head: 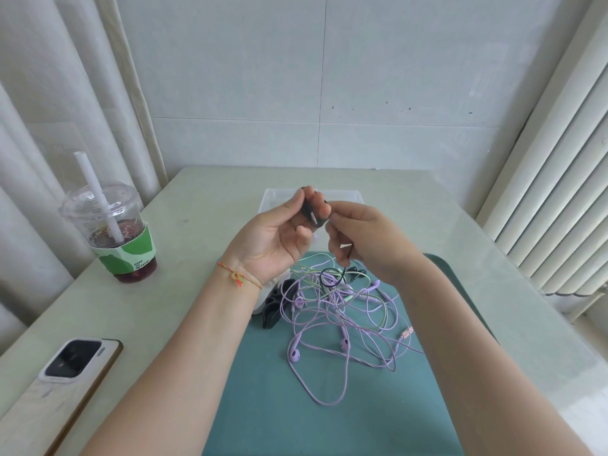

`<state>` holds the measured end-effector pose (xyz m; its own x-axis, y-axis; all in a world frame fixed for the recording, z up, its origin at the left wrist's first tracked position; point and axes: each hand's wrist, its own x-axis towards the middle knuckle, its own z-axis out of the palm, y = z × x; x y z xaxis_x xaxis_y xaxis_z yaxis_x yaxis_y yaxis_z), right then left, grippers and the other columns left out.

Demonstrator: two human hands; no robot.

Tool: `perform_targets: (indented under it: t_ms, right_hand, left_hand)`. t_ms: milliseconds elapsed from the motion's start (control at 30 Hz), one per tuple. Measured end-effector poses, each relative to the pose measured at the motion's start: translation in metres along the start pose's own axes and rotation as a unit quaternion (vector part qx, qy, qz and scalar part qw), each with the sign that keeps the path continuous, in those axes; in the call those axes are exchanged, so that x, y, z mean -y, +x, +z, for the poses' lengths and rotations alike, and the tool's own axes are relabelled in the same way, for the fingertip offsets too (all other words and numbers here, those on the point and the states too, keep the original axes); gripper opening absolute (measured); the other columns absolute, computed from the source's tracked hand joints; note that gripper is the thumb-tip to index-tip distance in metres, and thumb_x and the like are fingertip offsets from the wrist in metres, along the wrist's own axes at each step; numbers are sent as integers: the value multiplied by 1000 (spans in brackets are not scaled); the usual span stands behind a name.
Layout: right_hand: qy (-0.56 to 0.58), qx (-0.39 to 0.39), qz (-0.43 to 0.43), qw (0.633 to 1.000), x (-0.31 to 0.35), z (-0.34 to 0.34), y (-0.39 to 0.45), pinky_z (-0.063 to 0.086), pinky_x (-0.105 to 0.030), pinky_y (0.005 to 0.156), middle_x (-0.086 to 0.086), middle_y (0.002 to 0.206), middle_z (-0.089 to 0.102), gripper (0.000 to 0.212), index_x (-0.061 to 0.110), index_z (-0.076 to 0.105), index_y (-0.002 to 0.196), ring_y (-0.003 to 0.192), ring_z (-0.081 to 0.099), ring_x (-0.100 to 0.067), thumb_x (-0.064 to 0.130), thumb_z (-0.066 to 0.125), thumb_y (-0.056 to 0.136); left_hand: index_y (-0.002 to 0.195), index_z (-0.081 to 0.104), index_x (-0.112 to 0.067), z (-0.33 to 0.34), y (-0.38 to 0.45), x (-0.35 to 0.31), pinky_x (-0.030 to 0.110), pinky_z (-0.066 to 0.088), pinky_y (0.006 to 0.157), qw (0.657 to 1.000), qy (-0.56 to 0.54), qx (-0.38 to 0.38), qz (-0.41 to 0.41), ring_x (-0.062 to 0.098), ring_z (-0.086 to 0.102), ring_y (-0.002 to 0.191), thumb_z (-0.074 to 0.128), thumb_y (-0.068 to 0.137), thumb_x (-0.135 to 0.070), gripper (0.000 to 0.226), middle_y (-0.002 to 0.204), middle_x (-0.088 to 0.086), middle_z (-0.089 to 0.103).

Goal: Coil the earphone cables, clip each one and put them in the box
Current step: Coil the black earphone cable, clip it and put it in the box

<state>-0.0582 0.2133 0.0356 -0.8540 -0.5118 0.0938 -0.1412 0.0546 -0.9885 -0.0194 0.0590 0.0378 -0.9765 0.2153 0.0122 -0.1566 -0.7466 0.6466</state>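
My left hand (283,232) is raised above the mat and pinches a black clip (311,216) between thumb and fingers. Right beside it, my right hand (360,238) grips a black earphone cable (332,276) whose loop and earbuds hang down to the pile. A tangle of purple earphone cables (342,324) and a thin green cable (312,269) lies on the teal mat (329,422). Several black clips (273,307) lie at the mat's left edge. The clear plastic box (273,199) stands behind my hands, partly hidden.
A plastic cup (115,232) with a straw and dark drink stands at the table's left. A phone (62,383) lies face down near the front left edge. Curtains hang at the left, a radiator (552,209) at the right, and a wall is close behind the table.
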Motion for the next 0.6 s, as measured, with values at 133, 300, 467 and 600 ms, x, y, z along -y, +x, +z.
perform_targets:
  t_ms: [133,300,467,600]
  right_hand:
    - [-114,41,25,992,4,5,-5,35,-23,43,-4,61,44,41,29,64,76,42,42,-16,7,40,101]
    - [-257,42,32,965,12,3,-6,43,-25,55,0,59,55,15,16,70,88,48,54,-14,24,59,92]
    - [-304,1,-3,953,19,-2,-8,40,-18,46,3,59,57,14,13,69,84,47,56,-10,25,63,89]
    - [-325,-43,-26,945,24,-8,-9,44,-26,50,3,58,56,17,19,69,77,49,55,-12,26,59,88]
  left_hand:
    - [88,69,-15,0,1,0,12,50,49,995,42,-62,71,13,72,87,58,85,-17,12,89,0,74]
    - [92,71,-19,-6,4,2,15,44,50,956,219,-125,152,12,68,91,61,91,-17,10,90,-2,74]
    - [85,76,-22,-10,7,9,17,42,51,875,407,-183,189,7,63,75,71,87,-21,5,76,-3,73]
    - [84,73,-13,-9,7,14,20,45,49,869,465,-121,120,11,58,73,64,92,-18,14,71,2,67]
